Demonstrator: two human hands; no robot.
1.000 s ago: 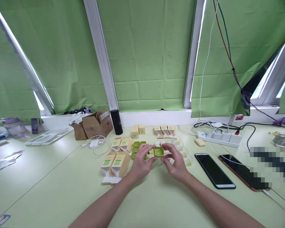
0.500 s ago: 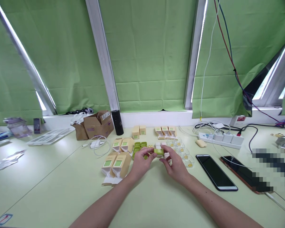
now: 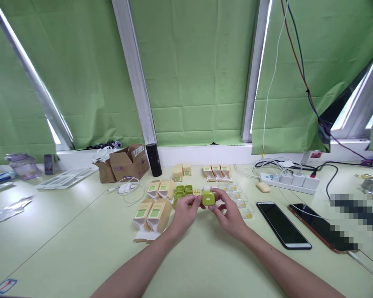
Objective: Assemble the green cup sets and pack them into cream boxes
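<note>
Between my two hands is a small green rounded square case with a pale slot in its face. My left hand pinches its left side, and my right hand grips the right side. Just behind my left hand sit several green square trays and small yellowish pieces. Several clear plastic domes with yellow spots lie behind my right hand, beside white pieces partly hidden by the case and fingers.
Open-ended cream boxes with green windows stand left of my hands, more boxes at the back. Right are a black phone, a second phone and a power strip. A carton and black cylinder stand back left.
The green case has been tilted up between my fingers, so its broad face with the pale slot now shows. My hands have hardly shifted.
</note>
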